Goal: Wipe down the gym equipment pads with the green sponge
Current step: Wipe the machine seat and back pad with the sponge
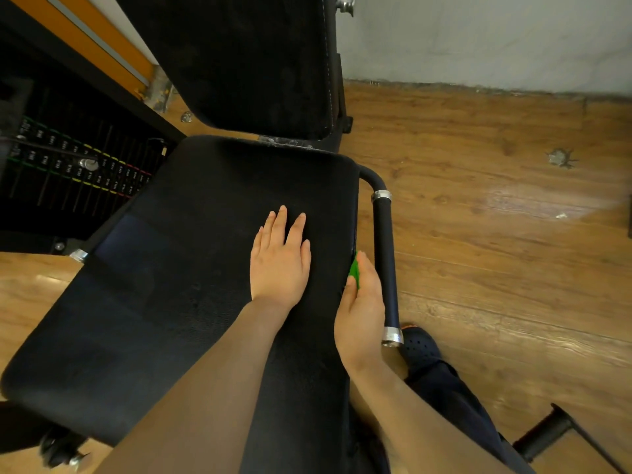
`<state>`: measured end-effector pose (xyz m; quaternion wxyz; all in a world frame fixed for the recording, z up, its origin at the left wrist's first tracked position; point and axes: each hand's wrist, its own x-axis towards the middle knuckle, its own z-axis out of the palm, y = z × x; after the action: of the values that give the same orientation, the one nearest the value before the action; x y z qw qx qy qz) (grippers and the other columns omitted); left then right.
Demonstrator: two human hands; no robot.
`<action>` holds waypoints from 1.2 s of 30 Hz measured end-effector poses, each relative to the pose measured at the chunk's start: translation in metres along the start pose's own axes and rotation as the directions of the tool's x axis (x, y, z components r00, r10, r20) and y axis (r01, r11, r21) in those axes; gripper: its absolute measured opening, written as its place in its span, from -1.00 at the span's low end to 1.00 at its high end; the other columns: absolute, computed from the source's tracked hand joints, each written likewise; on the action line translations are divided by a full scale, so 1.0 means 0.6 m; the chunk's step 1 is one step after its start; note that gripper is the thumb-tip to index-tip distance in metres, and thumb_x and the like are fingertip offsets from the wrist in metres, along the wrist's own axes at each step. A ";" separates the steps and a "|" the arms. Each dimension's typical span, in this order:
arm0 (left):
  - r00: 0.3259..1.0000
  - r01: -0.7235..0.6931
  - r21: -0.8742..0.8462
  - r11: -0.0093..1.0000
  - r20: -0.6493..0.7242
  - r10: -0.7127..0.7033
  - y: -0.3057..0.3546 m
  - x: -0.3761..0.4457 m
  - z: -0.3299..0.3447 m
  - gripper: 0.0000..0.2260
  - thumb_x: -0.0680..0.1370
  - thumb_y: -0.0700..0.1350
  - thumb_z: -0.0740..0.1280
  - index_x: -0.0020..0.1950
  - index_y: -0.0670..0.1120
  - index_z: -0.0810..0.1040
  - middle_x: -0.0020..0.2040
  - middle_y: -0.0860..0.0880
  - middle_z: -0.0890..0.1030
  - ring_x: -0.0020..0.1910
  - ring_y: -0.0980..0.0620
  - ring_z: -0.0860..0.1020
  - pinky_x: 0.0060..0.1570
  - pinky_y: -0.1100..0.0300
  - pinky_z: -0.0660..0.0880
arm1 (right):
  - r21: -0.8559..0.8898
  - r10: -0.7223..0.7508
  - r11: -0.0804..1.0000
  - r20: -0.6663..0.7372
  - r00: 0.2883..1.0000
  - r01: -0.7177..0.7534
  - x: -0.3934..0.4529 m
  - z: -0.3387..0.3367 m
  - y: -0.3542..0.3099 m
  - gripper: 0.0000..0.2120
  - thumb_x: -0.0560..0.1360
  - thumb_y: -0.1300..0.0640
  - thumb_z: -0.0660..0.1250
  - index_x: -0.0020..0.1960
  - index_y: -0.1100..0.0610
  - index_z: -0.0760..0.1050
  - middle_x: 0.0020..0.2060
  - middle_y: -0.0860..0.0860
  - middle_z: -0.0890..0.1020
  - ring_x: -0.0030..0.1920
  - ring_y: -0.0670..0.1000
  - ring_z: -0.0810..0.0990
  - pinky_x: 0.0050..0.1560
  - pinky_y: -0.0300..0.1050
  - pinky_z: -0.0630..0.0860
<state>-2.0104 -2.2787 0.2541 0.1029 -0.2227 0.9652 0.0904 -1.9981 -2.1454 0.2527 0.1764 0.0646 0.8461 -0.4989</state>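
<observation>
From the head camera, looking down, a black seat pad (178, 268) fills the middle of the frame, with a black back pad (253, 59) rising behind it. The left hand (278, 265) lies flat on the seat pad, palm down, fingers straight and slightly spread, holding nothing. The right hand (360, 309) is at the pad's right edge, its fingers curled around the green sponge (354, 270), which is pressed against the side of the pad; only a small strip of green shows past the thumb, so how much of the sponge touches the pad is hard to tell. Just beside that hand, on its outer side, runs a black handle bar (386, 254) with silver collars at both ends. Left of the seat, a weight stack (78, 165) with coloured labels stands in shadow. The wooden floor (496, 234) spreads to the right, meeting a grey wall (478, 39). A dark perforated shoe (419, 347) rests on the floor below the bar.
</observation>
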 end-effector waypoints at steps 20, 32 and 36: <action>0.998 -0.070 -0.069 0.995 0.001 0.070 -0.018 -0.210 -0.008 -0.56 0.62 0.02 0.07 0.48 -0.04 0.34 0.52 -0.11 0.26 0.52 -0.06 0.17 0.45 0.04 0.11 | -0.069 -0.028 0.997 -0.027 0.999 0.027 -0.035 -0.004 0.003 -0.61 0.65 0.15 0.07 0.47 0.11 0.27 0.35 0.03 0.44 0.36 -0.03 0.40 0.36 -0.07 0.38; 0.996 -0.073 -0.104 0.992 0.044 0.078 -0.017 -0.244 -0.017 -0.57 0.66 0.00 0.11 0.54 0.00 0.21 0.58 -0.05 0.09 0.56 0.00 -0.02 0.48 0.09 -0.03 | -0.069 -0.088 0.994 -0.045 0.995 0.085 -0.130 -0.029 0.011 -0.58 0.65 0.20 0.07 0.50 0.11 0.22 0.46 -0.01 0.31 0.43 -0.20 0.17 0.37 -0.38 0.09; 0.995 -0.083 -0.093 0.992 0.045 0.087 -0.020 -0.249 -0.013 -0.57 0.66 0.01 0.09 0.54 0.00 0.20 0.58 -0.06 0.09 0.56 0.00 -0.02 0.49 0.08 -0.04 | 0.021 -0.061 0.998 -0.052 0.997 0.062 -0.181 -0.037 0.039 -0.59 0.65 0.21 0.09 0.49 0.12 0.23 0.42 -0.02 0.36 0.39 -0.22 0.22 0.36 -0.36 0.17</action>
<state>-1.8749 -2.2298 0.2957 0.1124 -0.1835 0.9659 0.1440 -1.8959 -2.1073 0.2829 0.1387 0.0532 0.8462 -0.5117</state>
